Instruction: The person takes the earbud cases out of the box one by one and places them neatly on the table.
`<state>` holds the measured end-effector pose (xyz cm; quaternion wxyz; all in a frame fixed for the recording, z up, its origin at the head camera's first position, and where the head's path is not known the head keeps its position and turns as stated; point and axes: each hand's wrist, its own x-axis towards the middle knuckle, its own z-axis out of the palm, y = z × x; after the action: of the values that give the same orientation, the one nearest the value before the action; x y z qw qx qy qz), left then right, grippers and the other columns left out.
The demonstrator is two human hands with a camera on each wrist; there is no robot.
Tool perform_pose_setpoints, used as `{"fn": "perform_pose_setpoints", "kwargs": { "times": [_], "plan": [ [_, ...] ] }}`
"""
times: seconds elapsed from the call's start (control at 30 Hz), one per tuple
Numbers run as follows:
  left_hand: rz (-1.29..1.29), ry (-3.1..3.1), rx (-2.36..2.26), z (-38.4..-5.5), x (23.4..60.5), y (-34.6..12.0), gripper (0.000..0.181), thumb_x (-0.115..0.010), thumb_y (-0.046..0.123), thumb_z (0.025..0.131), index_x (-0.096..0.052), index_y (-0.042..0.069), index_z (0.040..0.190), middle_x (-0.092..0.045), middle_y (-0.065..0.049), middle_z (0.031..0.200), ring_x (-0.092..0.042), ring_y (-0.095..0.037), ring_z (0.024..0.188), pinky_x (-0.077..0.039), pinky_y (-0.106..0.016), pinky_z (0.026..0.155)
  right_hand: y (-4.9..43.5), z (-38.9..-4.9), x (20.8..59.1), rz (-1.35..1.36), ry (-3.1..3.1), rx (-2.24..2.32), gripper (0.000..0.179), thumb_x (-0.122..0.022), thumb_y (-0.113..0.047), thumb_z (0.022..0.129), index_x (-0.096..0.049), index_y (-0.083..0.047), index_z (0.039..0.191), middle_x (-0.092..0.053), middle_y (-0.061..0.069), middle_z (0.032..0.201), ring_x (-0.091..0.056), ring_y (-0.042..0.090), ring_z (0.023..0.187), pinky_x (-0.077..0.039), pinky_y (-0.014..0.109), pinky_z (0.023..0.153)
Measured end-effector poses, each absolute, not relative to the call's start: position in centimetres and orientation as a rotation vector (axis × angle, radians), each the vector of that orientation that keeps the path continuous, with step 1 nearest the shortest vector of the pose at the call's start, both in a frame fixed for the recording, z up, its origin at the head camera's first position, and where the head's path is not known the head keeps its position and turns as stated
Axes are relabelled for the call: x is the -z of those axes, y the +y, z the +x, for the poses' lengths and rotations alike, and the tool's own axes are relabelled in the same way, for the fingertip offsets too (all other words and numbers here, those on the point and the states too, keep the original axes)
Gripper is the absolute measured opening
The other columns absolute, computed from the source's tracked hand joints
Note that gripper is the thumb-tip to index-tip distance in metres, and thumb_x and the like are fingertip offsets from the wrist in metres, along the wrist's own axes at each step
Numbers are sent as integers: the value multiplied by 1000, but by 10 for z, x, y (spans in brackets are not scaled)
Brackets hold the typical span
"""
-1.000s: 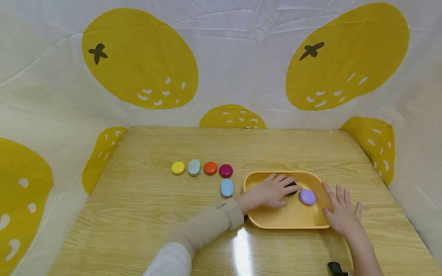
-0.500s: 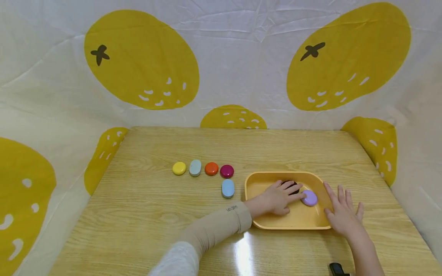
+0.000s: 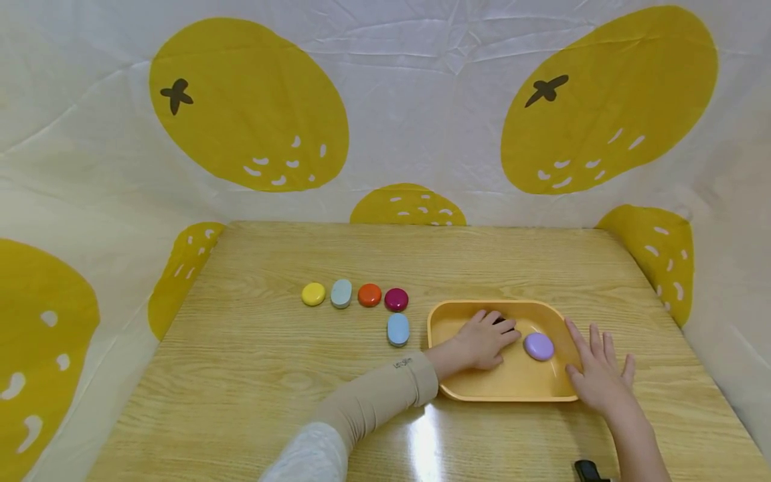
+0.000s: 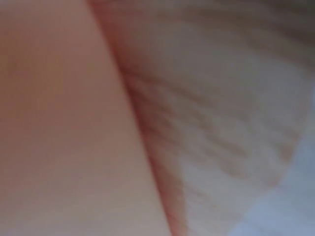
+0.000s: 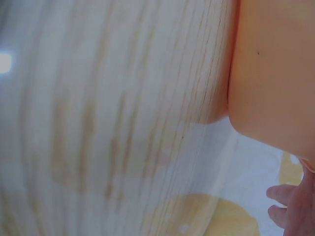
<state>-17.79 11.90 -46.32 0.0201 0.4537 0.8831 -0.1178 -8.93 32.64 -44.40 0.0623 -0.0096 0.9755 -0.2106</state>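
Observation:
My left hand (image 3: 484, 340) reaches into a yellow-orange oblong tray (image 3: 508, 389), fingers bent over a black rounded piece (image 3: 499, 320). Most of that piece is hidden under the fingers. A glossy purple disc (image 3: 539, 346) lies in the tray, to the right of my left fingertips. Spread fingers of my right hand (image 3: 602, 378) rest at the tray's right rim, with the thumb across the edge. The left wrist view is a blur of skin tone and pale surface. Low in the right wrist view, some fingers (image 5: 279, 194) show at the edge.
Left of the tray, a row holds a yellow disc (image 3: 313, 294), a pale grey-blue oval (image 3: 341, 293), a red-orange disc (image 3: 369, 294) and a maroon disc (image 3: 396, 299). Below it lies a light blue oval (image 3: 398, 329). A lemon-print cloth (image 3: 421, 134) hangs behind the wooden table (image 3: 241, 375).
My left hand first moved right over the black piece, touching near the purple disc, then drew back slightly left with its fingers bending in. The right hand stays at the rim.

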Motion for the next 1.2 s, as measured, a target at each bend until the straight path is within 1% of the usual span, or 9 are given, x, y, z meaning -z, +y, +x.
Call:
{"fn": "perform_pose_setpoints", "kwargs": {
  "times": [0.1,0.37,0.57,0.67,0.83,1.03,1.2],
  "plan": [
    [1384,2756,352,-179,463,118,47,-47,43,90,-36,37,136,-29,15,142,-28,-15,125,-28,-29,97,326,-89,444,-33,2953,646,76,-44,-12,90,5,-26,147,11,32,144,18,48,130,21,68,88],
    [1298,2759,333,-178,460,116,45,-48,41,91,-37,38,135,-29,15,142,-36,-17,112,-32,-27,87,327,-90,447,-38,2966,649,77,-44,-12,90,4,-27,147,11,31,145,18,47,130,22,68,88],
    [1240,2741,210,-178,463,112,44,-50,38,91,-40,37,133,-29,12,143,-39,-18,117,-33,-31,92,327,-90,447,-27,2957,643,77,-44,-12,90,5,-27,147,10,32,145,18,47,130,22,68,89],
    [1293,2739,123,-180,462,106,42,-55,37,89,-44,35,129,-33,10,137,-40,-18,113,-35,-31,90,327,-90,446,-25,2952,638,76,-44,-12,90,5,-27,147,11,31,145,18,47,130,22,67,89],
    [1426,2757,20,-183,446,91,46,-63,40,83,-45,30,125,-38,7,125,-42,-17,101,-38,-28,83,326,-89,445,-23,2949,636,75,-43,-13,91,5,-26,147,11,31,145,19,47,130,22,67,89],
    [1447,2814,-112,-186,418,64,51,-64,37,82,-46,25,129,-39,0,133,-45,-19,102,-41,-30,83,326,-89,444,-30,2953,645,75,-43,-12,91,5,-27,147,12,31,145,19,46,130,23,67,89],
    [1413,2859,-284,-189,408,32,51,-66,32,80,-49,21,127,-42,-1,127,-44,-18,95,-41,-27,76,326,-89,445,-43,2961,660,76,-43,-12,90,5,-27,147,12,30,145,19,46,130,23,67,88]
  ]
}}
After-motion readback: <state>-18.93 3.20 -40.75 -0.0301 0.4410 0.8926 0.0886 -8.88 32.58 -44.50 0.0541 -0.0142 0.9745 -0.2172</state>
